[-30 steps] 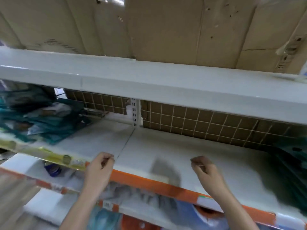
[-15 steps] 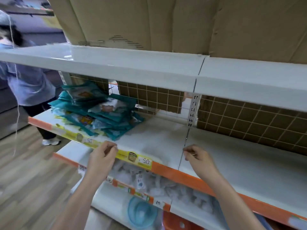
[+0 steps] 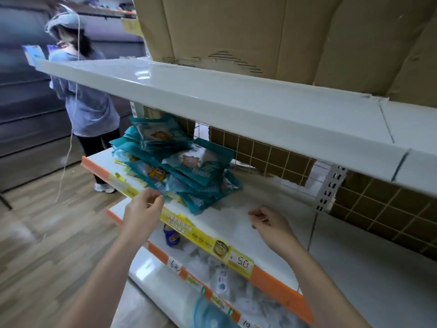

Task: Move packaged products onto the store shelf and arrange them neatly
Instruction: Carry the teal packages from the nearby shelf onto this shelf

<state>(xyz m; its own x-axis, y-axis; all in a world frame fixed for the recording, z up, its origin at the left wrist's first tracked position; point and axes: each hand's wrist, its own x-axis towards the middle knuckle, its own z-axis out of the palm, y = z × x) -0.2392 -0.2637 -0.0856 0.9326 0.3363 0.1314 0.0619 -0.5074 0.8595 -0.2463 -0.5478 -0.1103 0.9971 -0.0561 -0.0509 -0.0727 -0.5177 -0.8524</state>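
A loose, untidy pile of teal packaged products (image 3: 179,162) lies on the left part of the white middle shelf (image 3: 238,223). My left hand (image 3: 144,209) hovers at the shelf's front edge, its fingertips just short of the lowest teal packs, fingers curled and holding nothing. My right hand (image 3: 269,221) hangs over bare shelf to the right of the pile, fingers loosely curled, nothing in it.
A yellow and orange price strip (image 3: 212,245) runs along the shelf front. The upper shelf (image 3: 236,95) carries cardboard boxes (image 3: 260,31). Lower shelves hold small white packs (image 3: 220,278) and a blue item (image 3: 171,236). A person (image 3: 82,95) stands left on the wooden floor.
My view has swung left, bringing the teal pile toward the centre. Both hands travelled left along the shelf front; the left one now nearly reaches the pile.
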